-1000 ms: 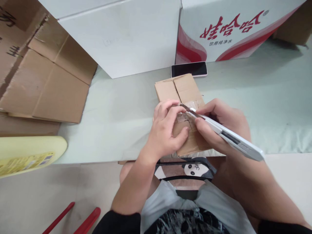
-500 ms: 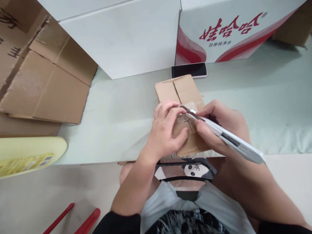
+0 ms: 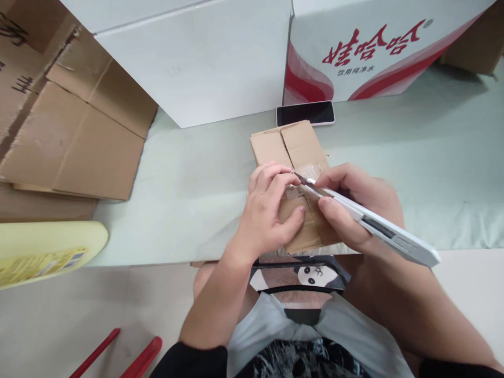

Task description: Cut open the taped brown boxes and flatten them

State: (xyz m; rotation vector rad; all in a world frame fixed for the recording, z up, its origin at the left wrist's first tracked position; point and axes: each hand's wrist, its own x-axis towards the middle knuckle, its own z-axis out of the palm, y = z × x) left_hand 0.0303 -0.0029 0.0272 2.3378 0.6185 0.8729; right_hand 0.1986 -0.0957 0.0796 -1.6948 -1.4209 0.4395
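Observation:
A small brown cardboard box (image 3: 305, 144) lies near the table's front edge, with a centre seam and clear tape (image 3: 309, 170) across it. My left hand (image 3: 263, 210) rests on top of it, fingers bent and spread, thumb apart. In my right hand (image 3: 358, 205) is a white utility knife (image 3: 397, 239), gripped between thumb and fingers. Its dark blade points up and left to the seam, close to my left fingertips. Whether the blade tip is in the tape is too small to tell.
A phone (image 3: 305, 113) lies just behind the box. Large white cartons (image 3: 220, 63) stand at the back, brown cartons (image 3: 98, 126) at the left. A yellow container (image 3: 51, 236) juts in at the left; red bars (image 3: 142, 357) show below, over the floor.
The knife's rear end has swung slightly to the right, and my right hand has shifted a little. My left hand and the box look still.

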